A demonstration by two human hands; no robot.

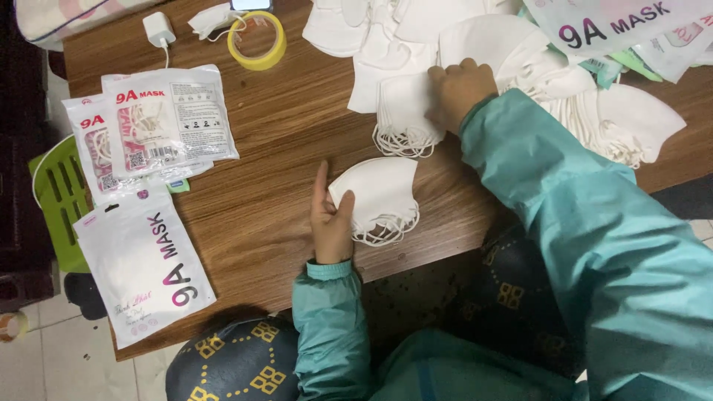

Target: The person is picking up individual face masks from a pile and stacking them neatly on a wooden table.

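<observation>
Hands rest on white masks (right seemingly gripping).

At the upper left of the frame you see a roll of yellow tape lying flat on the wooden tabletop, with a white charger plug to its left. Further down the left side, two sealed clear packets overlap each other. Below them an empty white pouch hangs partly over the tabletop's edge. A green plastic stool stands on the floor at the left edge. More printed pouches lie at the upper right.
</observation>
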